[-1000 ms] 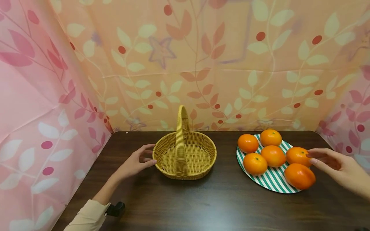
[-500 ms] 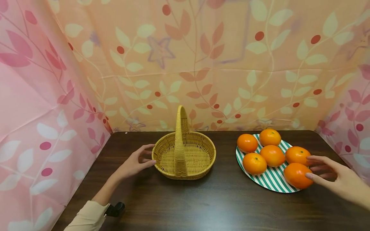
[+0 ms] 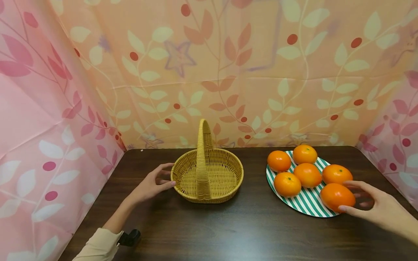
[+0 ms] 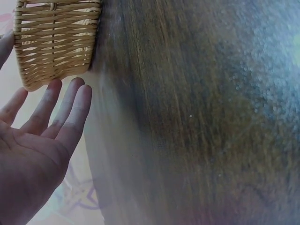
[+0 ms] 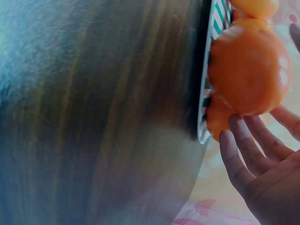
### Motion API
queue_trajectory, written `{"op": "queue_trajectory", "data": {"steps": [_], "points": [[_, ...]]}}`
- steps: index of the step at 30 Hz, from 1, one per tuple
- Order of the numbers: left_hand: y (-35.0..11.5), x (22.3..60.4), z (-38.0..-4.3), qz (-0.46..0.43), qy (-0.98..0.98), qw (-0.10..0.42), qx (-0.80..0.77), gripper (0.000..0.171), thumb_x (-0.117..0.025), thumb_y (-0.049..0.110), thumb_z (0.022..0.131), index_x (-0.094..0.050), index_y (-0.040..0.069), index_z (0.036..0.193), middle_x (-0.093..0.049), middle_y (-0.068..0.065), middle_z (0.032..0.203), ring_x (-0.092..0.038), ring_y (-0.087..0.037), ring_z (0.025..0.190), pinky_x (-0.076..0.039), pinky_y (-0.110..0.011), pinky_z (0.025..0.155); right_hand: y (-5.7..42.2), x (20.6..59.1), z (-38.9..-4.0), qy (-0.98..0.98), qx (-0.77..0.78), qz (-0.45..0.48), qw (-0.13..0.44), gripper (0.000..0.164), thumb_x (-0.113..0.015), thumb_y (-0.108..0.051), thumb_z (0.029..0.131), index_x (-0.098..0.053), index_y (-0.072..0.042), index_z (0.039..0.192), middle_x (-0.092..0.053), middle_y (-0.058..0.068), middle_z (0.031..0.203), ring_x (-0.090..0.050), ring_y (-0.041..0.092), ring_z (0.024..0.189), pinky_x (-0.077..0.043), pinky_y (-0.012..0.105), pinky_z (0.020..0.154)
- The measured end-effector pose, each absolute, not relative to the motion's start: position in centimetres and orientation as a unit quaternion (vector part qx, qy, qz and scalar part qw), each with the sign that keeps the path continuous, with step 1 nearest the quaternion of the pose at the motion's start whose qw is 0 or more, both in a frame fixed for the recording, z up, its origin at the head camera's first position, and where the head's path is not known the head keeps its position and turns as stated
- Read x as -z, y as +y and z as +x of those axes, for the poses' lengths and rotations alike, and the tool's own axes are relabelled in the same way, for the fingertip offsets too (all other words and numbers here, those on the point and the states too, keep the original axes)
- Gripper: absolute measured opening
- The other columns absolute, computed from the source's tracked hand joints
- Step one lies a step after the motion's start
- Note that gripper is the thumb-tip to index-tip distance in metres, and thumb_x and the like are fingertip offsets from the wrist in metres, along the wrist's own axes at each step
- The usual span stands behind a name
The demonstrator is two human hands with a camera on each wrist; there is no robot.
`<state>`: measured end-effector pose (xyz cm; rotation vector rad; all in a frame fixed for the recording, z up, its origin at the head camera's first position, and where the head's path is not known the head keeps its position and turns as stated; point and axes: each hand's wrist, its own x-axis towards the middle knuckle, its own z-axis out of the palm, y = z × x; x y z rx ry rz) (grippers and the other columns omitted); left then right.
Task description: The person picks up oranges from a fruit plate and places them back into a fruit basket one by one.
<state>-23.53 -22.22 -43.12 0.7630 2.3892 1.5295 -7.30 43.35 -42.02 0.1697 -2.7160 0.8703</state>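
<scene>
My left hand [image 3: 154, 184] is at the left end of a yellow wicker basket [image 3: 240, 181] with a tall arched handle. Its thumb lies at the rim, and in the left wrist view the fingertips [image 4: 55, 84] reach the basket's woven side [image 4: 58, 42]. On the right, my right hand [image 3: 378, 206] is spread at the nearest orange [image 3: 337, 197], thumb in front and fingers behind. That orange [image 5: 251, 68] sits on a plate [image 3: 302, 206] with green and white stripes. In the right wrist view, the slightly bent fingers come right up to its underside.
Several more oranges share the plate, one orange [image 3: 337, 174] just behind the nearest. Dark wooden table [image 3: 228, 232] lies between basket and plate. Patterned cloth [image 3: 248, 72] hangs along the back and both sides.
My right hand has come down and toward the front, from the orange at the plate's right edge to the nearest one. The left hand stays at the basket.
</scene>
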Motion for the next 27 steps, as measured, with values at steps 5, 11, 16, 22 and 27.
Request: {"op": "queue_trajectory", "data": {"steps": [5,11,16,22,27], "points": [[-22.2,43.2,-23.5,0.259,0.802,0.104,-0.528,0.067,-0.072,0.01,0.097,-0.037,0.002,0.153,-0.055,-0.032,0.133,-0.065,-0.042,0.109,-0.056,-0.037,0.082,43.2,42.6,-7.6,-0.937,-0.31,0.072,0.142,0.07,-0.097,-0.012,0.067,-0.061,-0.002,0.126,-0.054,-0.032,0.106,-0.061,-0.004,0.079,-0.051,0.016,0.06],[-22.1,43.2,-23.6,0.265,0.795,0.103,-0.536,0.064,-0.071,0.008,0.097,-0.037,0.0,0.151,-0.053,-0.034,0.133,-0.065,-0.042,0.109,-0.056,-0.036,0.081,43.4,42.8,-7.9,-0.935,-0.311,0.087,0.144,0.07,-0.097,-0.008,0.065,-0.061,-0.002,0.125,-0.054,-0.032,0.106,-0.062,-0.002,0.077,-0.051,0.016,0.059],[-22.1,43.3,-23.6,0.261,0.796,0.103,-0.536,0.066,-0.072,0.009,0.097,-0.038,0.001,0.153,-0.054,-0.032,0.133,-0.066,-0.041,0.108,-0.056,-0.036,0.081,43.6,42.6,-7.9,-0.932,-0.319,0.098,0.145,0.07,-0.096,-0.005,0.065,-0.06,-0.002,0.125,-0.055,-0.032,0.109,-0.063,-0.001,0.078,-0.051,0.015,0.06],[-22.2,43.5,-23.5,0.267,0.803,0.09,-0.525,0.068,-0.073,0.01,0.096,-0.039,0.003,0.155,-0.055,-0.03,0.133,-0.067,-0.039,0.106,-0.056,-0.036,0.081,44.1,41.8,-8.0,-0.919,-0.346,0.116,0.148,0.07,-0.092,0.005,0.068,-0.059,-0.001,0.129,-0.058,-0.027,0.111,-0.065,0.001,0.08,-0.051,0.016,0.062],[-22.3,43.6,-23.6,0.276,0.798,0.085,-0.529,0.066,-0.072,0.009,0.097,-0.039,0.001,0.154,-0.056,-0.031,0.13,-0.067,-0.04,0.106,-0.056,-0.036,0.08,44.2,40.9,-8.6,-0.894,-0.387,0.15,0.166,0.074,-0.086,0.02,0.066,-0.056,0.005,0.132,-0.059,-0.021,0.121,-0.066,-0.001,0.088,-0.052,0.014,0.067]]}}
